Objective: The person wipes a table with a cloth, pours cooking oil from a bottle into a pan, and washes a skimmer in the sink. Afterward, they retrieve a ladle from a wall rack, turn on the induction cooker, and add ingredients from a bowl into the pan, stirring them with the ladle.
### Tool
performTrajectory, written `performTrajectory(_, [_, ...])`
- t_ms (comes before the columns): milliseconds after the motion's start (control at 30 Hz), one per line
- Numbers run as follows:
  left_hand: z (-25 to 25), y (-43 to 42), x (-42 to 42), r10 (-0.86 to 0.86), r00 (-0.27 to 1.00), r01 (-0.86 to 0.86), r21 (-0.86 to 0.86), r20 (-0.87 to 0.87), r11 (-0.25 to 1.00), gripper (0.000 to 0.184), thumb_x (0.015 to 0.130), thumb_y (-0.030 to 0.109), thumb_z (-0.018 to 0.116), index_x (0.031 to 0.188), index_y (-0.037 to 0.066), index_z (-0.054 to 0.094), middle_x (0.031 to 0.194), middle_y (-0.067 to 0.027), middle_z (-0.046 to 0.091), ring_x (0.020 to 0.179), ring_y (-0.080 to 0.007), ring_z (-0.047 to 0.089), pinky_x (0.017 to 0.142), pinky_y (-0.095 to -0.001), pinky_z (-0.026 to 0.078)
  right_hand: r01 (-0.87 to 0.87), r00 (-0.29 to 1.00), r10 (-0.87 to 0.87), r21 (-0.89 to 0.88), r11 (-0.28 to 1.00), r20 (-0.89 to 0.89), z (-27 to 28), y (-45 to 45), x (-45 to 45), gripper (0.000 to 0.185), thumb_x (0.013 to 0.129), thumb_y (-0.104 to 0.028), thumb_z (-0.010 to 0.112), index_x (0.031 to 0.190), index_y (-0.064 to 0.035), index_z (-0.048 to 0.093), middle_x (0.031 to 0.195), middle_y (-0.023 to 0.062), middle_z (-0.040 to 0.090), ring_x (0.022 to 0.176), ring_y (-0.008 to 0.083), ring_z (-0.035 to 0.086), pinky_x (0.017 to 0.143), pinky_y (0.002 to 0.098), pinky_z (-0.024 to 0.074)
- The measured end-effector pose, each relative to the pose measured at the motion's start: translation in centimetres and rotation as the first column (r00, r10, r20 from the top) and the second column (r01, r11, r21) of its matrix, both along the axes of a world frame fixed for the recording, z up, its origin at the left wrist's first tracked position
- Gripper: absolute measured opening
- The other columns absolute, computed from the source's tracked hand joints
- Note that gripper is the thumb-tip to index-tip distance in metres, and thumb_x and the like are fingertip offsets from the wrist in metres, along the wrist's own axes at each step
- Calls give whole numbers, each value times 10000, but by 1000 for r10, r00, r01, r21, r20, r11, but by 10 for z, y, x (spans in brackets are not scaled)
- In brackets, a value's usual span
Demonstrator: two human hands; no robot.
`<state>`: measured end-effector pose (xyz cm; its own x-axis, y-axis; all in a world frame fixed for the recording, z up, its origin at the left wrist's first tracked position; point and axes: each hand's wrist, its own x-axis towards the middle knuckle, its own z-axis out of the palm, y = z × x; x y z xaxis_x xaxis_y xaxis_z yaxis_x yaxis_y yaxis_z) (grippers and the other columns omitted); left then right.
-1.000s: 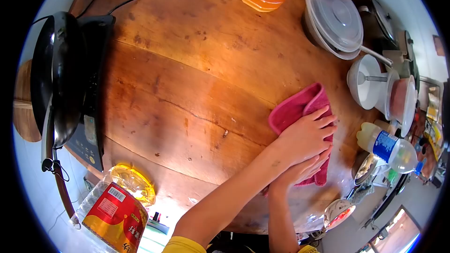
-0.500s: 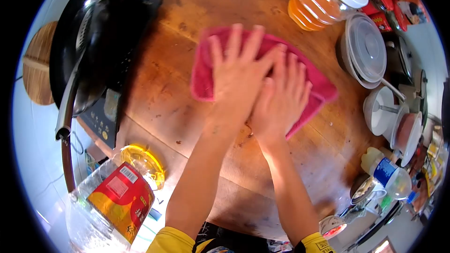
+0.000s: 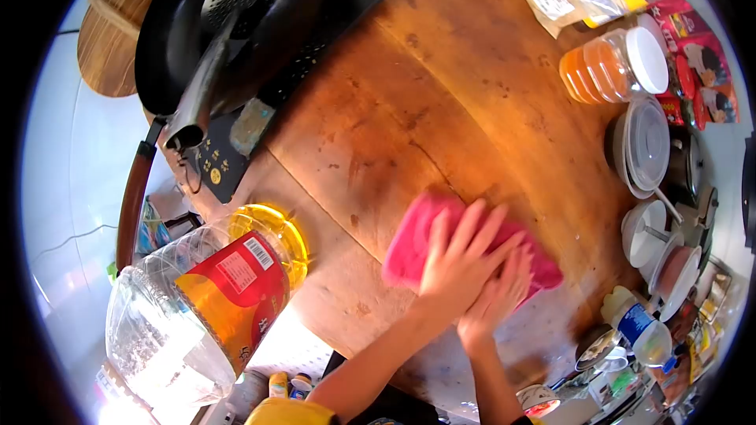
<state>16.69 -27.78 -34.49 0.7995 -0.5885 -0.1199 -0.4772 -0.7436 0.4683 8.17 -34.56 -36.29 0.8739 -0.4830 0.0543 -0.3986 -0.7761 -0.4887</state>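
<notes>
A folded pink-red cloth (image 3: 406,250) lies on the wooden table (image 3: 370,126), toward its near right part. Pressed flat on top of it is my left hand (image 3: 457,266), fingers stretched out and spread. My right hand (image 3: 498,293) rests beside and partly against the left one, its fingers extended over the cloth's right portion. Neither hand wraps round the cloth. The fingers overlap where the two hands meet, so part of the cloth is hidden under them.
A wok (image 3: 177,47) with a skimmer sits on a black induction cooker (image 3: 224,161) at the left. A large oil bottle (image 3: 236,283) stands near left. Along the right edge are an orange-filled jar (image 3: 594,71), a lidded bowl (image 3: 647,145) and a plastic bottle (image 3: 642,330).
Both hands and the cloth have moved nearer to me and slightly right across the table. The cloth looks more bunched together. The head view has shifted too.
</notes>
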Motion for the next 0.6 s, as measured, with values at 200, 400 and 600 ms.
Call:
performTrajectory(200, [-28,-23,142,-1,932,70,-179,364,981,390,772,296,622,1161,310,630,1392,-53,445,1353,-350,274,1080,-620,182,223,973,-213,-137,965,88,-16,-9,149,520,1002,-431,238,1392,-141,424,1437,134,406,1348,338,337,1099,528,206])
performTrajectory(400, [-35,56,184,361,770,-357,-115,527,927,428,792,268,608,1221,274,598,1396,-94,432,1323,-375,324,1063,-624,196,-207,949,255,-245,947,184,-21,40,234,410,944,-295,401,1308,-133,500,1391,136,453,1314,316,384,1094,498,243])
performTrajectory(600, [-31,94,110,510,695,-596,8,508,803,511,857,206,500,1362,154,453,1410,-159,399,1311,-374,357,1128,-484,222,-610,757,629,-155,778,179,-7,56,189,399,883,-247,460,1242,-92,544,1377,132,466,1320,305,372,1101,490,241])
